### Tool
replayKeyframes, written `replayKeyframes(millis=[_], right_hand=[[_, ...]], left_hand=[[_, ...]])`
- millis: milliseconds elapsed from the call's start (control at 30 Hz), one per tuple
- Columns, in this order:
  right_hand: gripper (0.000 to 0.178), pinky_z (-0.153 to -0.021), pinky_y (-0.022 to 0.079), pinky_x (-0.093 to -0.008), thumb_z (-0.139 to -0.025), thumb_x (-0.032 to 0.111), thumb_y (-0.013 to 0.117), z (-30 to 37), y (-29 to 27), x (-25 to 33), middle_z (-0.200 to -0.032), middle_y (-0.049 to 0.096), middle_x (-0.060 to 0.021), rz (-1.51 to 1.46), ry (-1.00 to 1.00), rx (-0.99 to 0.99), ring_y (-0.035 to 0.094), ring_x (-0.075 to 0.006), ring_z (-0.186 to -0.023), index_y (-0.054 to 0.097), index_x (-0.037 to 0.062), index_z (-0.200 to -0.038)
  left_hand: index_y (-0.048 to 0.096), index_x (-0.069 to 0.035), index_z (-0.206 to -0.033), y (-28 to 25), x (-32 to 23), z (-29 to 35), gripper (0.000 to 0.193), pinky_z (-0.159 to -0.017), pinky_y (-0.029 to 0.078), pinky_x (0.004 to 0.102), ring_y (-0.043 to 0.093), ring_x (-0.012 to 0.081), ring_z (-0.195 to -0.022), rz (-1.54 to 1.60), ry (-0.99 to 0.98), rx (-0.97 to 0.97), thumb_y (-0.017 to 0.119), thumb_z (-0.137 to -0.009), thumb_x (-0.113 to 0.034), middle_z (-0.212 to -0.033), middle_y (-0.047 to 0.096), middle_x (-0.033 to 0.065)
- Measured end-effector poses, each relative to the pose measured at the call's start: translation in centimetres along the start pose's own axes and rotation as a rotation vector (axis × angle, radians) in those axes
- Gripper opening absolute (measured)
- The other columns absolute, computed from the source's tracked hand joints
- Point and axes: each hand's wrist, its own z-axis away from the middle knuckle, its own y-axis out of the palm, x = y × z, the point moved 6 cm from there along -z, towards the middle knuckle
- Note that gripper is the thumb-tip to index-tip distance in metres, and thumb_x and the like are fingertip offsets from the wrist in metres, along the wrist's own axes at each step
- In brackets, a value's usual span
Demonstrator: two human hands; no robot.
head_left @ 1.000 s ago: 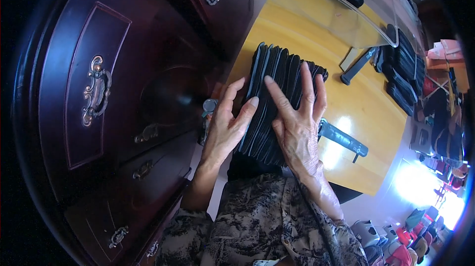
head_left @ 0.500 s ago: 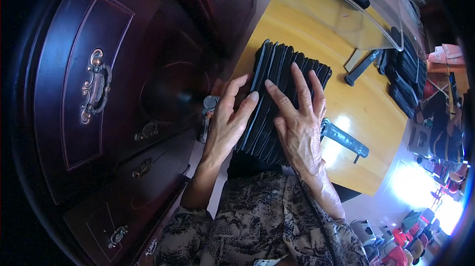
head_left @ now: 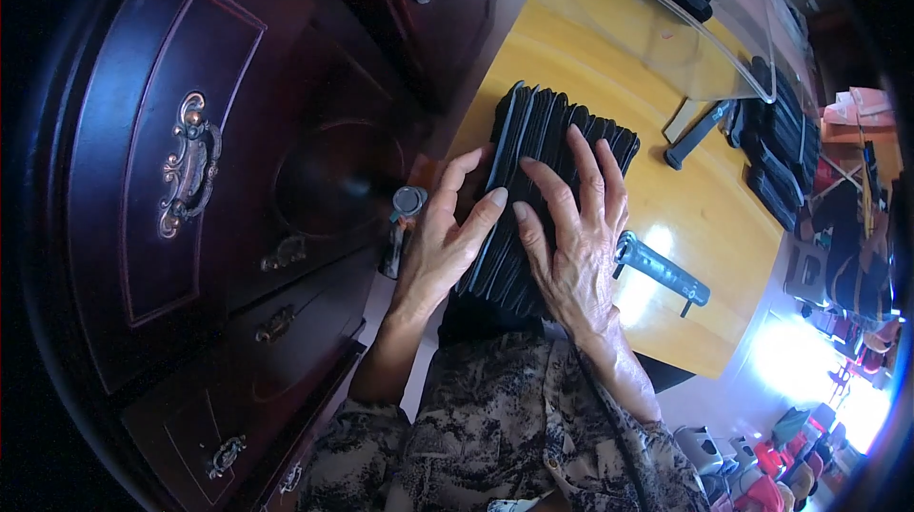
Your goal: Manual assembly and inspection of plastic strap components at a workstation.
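A thick row of thin black flat pieces (head_left: 533,145), perhaps fabric, is packed side by side on the yellow table in front of me. My left hand (head_left: 446,236) lies along the row's left side, thumb near the top edges and fingers stretched out. Over the right part rests my right hand (head_left: 577,245), its fingers spread and their tips touching or close above the edges; the thumb reaches toward the middle. Neither hand is closed around a piece. A dark tube-like item (head_left: 666,269) with a small tab lies just right of my right hand.
The yellow table (head_left: 705,321) carries a clear curved sheet (head_left: 657,26), a black strap-like piece (head_left: 698,136) and another black bundle (head_left: 769,145). A dark wooden cabinet (head_left: 152,255) with metal handles stands on the left, a grey-capped container (head_left: 409,200) beside my left hand. Stools (head_left: 700,450) are at lower right.
My right thumb has moved away from the fingers toward the middle of the row, and the right fingers have shifted slightly. The left hand stays nearly in place.
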Motion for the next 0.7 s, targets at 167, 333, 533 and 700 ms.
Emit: replayKeyframes(millis=[167, 333, 533, 700], right_hand=[[0.034, -0.108, 0.023, -0.0538, -0.088, 0.029, 0.064, 0.1, 0.1, 0.2, -0.153, 0.031, -0.0094, 0.037, -0.047, 0.013, 0.026, -0.0356, -0.139, 0.065, 0.0268, -0.122], [0.029, -0.109, 0.025, -0.0517, -0.086, 0.026, 0.066, 0.0, 0.1, -0.2, -0.151, 0.033, -0.0106, -0.001, -0.021, -0.037, 0.028, -0.0361, -0.138, 0.066, 0.0176, -0.114], [0.028, -0.109, 0.026, -0.0503, -0.086, 0.023, 0.066, 0.0, 0.1, -0.1, -0.15, 0.035, -0.0125, 0.024, -0.012, -0.035, 0.029, -0.0377, -0.137, 0.066, 0.0159, -0.114], [0.035, -0.112, 0.024, -0.0491, -0.088, 0.012, 0.061, 1.0, -1.5, -1.2, -0.149, 0.032, -0.0198, -0.318, 0.063, -0.265, 0.026, -0.0369, -0.139, 0.057, 0.0068, -0.122]], left_hand=[[0.045, -0.004, -0.135, -0.4, 0.4, 0.0, 0.045, -0.105, 0.035, 0.0358, 0.048, 0.025, -0.124, -0.136, 0.063, -0.028, 0.055, -0.096, -0.025, -0.129, 0.053, 0.0158], [0.047, -0.005, -0.135, -1.1, 1.3, 0.2, 0.047, -0.105, 0.034, 0.0342, 0.048, 0.0237, -0.122, 0.133, -0.12, -0.056, 0.05, -0.098, -0.033, -0.129, 0.053, 0.0131], [0.048, -0.007, -0.136, -0.6, 0.0, 0.4, 0.044, -0.101, 0.037, 0.034, 0.049, 0.0228, -0.117, -0.16, 0.067, -0.012, 0.044, -0.101, -0.034, -0.126, 0.05, 0.014], [0.054, -0.003, -0.13, -0.5, -0.2, -0.2, 0.039, -0.098, 0.039, 0.0318, 0.05, 0.0216, -0.114, -0.174, 0.164, -0.021, 0.045, -0.102, -0.029, -0.12, 0.051, 0.0111]])
